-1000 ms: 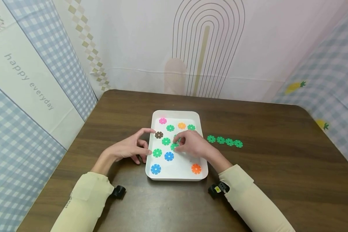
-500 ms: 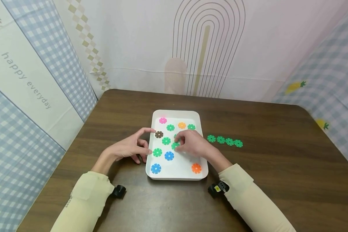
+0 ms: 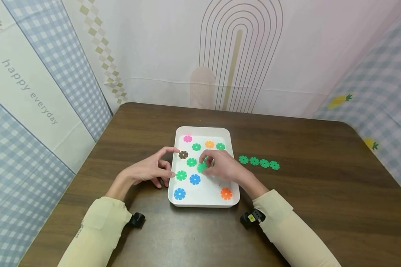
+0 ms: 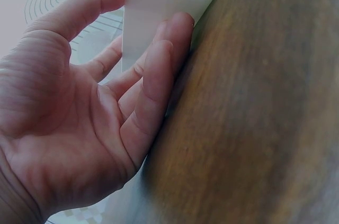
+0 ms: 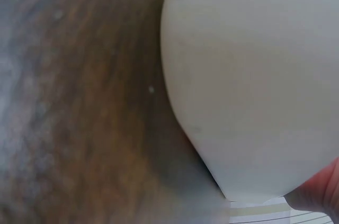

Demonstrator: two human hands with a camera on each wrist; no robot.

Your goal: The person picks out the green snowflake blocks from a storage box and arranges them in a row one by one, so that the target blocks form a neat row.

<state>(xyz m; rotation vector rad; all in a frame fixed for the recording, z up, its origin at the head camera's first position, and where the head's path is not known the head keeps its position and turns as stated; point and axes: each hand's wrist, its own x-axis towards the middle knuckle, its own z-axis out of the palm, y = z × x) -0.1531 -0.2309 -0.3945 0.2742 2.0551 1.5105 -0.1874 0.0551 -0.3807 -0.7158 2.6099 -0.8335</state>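
A shallow white tray (image 3: 208, 202) lies on the wooden table, holding several flat, notched snowflake discs. My left hand (image 3: 153, 168) holds the tray's left side, with thumb and index fingertip at the rim. The left wrist view shows the other fingers bent low against the outer wall (image 4: 153, 1). Inside the tray, my right hand (image 3: 224, 165) has thumb and index finger at a green snowflake disc (image 3: 201, 168), pinching it. Another green disc shows partly behind these fingers. A brown disc (image 3: 183, 155) lies near the left index finger, and a blue disc (image 3: 195, 179) lies nearer the body.
Right of the tray, a row of several green discs (image 3: 264, 163) lies on the table (image 3: 307, 193). Pink (image 3: 188, 138), yellow-orange (image 3: 209, 144) and orange (image 3: 226, 193) discs are also in the tray. A patterned cloth (image 3: 163, 44) hangs behind the table.
My right index finger has shifted slightly and bent more beside the green disc, which shows more fully now. The left hand and tray stay practically still.
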